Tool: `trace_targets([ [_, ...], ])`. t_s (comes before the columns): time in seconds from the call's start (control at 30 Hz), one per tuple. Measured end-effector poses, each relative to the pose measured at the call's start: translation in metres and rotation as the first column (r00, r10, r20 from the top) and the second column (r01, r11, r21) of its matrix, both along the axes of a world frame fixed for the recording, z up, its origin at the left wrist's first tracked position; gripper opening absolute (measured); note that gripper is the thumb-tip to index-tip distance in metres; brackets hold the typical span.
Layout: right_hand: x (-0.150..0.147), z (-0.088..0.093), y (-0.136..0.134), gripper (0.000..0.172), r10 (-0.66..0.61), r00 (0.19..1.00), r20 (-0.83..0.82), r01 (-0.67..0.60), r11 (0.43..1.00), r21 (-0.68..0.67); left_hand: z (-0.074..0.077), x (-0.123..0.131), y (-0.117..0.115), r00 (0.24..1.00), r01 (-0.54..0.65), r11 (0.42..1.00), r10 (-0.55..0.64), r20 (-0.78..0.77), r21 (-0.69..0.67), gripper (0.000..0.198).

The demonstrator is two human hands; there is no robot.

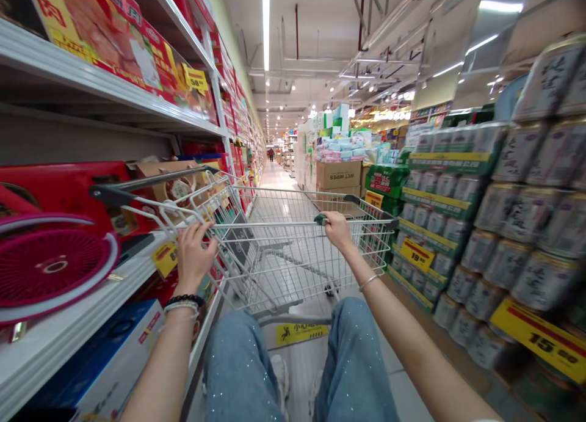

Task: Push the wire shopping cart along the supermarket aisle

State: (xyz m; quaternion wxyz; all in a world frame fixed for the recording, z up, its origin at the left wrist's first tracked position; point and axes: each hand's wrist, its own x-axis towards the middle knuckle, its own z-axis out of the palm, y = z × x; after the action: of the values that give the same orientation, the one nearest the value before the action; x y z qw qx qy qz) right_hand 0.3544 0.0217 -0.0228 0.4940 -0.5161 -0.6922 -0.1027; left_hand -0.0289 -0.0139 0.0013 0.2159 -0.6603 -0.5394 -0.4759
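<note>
A grey wire shopping cart (297, 269) stands sideways across the aisle in front of my knees, with no goods visible in its basket. My left hand (195, 254) is closed over the wire frame near the cart's handle end, its thumb bent toward the rail. Further right, my right hand (337, 229) grips the cart's long top rail. A small dark green thing (320, 218) shows at its fingers, too small to name. The cart's dark handlebar (160, 179) reaches over the left shelf.
On the left, a shelf (105, 287) holds boxes and a magenta round fan-like item (50, 264). Stacked cans (535, 226) and packs line the right. Cardboard cartons (339, 175) stand beyond the cart. A yellow caution sticker (302, 333) marks the floor.
</note>
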Motion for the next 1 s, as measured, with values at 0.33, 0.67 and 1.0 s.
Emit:
trace_targets([
  [0.33,0.020,-0.003,-0.014,0.044,-0.003,1.000,-0.027,0.005,0.997,0.083,-0.001,0.020,0.011,0.996,0.080,0.996,-0.082,0.040,0.051,0.033],
  [0.67,-0.028,-0.015,-0.026,0.053,-0.009,0.994,-0.105,0.036,0.966,0.256,-0.005,0.028,0.009,0.990,0.122,0.990,-0.125,0.059,0.064,0.038],
  [1.0,-0.200,0.029,-0.029,0.051,0.234,0.965,0.121,-0.248,0.961,0.119,-0.004,0.033,0.004,0.986,0.154,0.988,-0.154,0.071,0.004,0.042],
])
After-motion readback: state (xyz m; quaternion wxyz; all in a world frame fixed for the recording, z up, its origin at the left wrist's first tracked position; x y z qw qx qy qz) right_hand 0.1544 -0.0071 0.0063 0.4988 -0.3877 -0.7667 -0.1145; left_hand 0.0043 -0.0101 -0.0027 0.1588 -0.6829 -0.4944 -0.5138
